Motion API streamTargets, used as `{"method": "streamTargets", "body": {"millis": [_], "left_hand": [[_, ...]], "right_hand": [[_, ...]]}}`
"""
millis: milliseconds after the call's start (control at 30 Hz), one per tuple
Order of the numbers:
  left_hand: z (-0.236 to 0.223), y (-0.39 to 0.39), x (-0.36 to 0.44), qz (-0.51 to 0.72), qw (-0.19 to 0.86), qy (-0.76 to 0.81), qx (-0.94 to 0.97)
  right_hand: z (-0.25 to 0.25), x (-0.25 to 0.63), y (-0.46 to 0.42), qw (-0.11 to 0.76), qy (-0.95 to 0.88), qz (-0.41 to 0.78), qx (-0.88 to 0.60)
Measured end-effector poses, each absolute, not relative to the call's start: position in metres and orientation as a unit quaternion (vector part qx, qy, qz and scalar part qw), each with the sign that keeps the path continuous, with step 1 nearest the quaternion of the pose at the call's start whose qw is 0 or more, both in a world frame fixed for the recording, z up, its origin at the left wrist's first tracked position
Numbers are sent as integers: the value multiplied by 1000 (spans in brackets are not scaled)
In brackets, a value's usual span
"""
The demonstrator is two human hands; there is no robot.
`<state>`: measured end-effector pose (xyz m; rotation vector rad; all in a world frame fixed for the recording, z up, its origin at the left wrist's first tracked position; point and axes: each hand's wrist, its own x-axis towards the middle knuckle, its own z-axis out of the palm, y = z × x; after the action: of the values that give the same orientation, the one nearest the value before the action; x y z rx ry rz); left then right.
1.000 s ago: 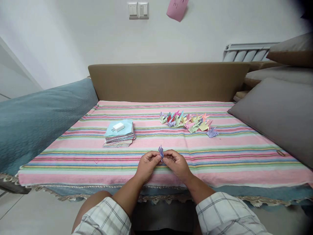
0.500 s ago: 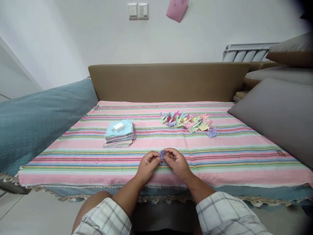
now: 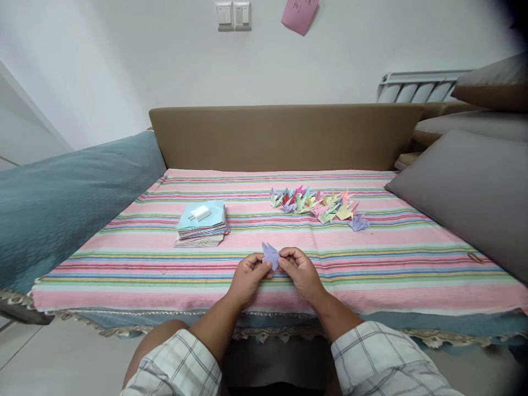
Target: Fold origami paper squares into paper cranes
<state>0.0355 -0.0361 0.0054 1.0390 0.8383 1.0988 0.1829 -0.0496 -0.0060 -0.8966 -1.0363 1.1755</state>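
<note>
A small lavender origami crane (image 3: 270, 256), partly folded and fairly flat, is held just above the striped cloth, its points facing away from me. My left hand (image 3: 249, 276) pinches its lower left side between thumb and fingers. On its right edge, the thumb and forefinger of my right hand (image 3: 300, 273) are closed. Beyond my hands several finished paper cranes (image 3: 325, 213) in many colours lie grouped together, with a lavender one (image 3: 359, 222) at their right end. My fingertips hide parts of the held paper's edges.
Left of my hands stands a stack of square paper (image 3: 202, 228) with a white charger plug (image 3: 200, 213) on top. The striped cloth (image 3: 136, 267) covers the sofa seat. Grey cushions (image 3: 466, 192) lie at the right, a blue-covered armrest (image 3: 82, 192) at the left, a brown backrest (image 3: 284, 137) behind.
The lavender paper has been turned between my fingers and now shows a broader, flatter face with points upward. Both hands stay in nearly the same place.
</note>
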Motion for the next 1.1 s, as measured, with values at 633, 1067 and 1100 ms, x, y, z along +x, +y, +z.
{"method": "streamTargets", "body": {"millis": [633,1067,1100], "left_hand": [[16,-32,26,502,460,378,627],[11,-34,31,538,494,359,580],[11,-35,33,541,507,359,566]], "right_hand": [[-2,185,-53,605,-488,485,-401],[6,185,-60,583,-598,401,-378],[6,184,-59,585,-594,396,-385]]}}
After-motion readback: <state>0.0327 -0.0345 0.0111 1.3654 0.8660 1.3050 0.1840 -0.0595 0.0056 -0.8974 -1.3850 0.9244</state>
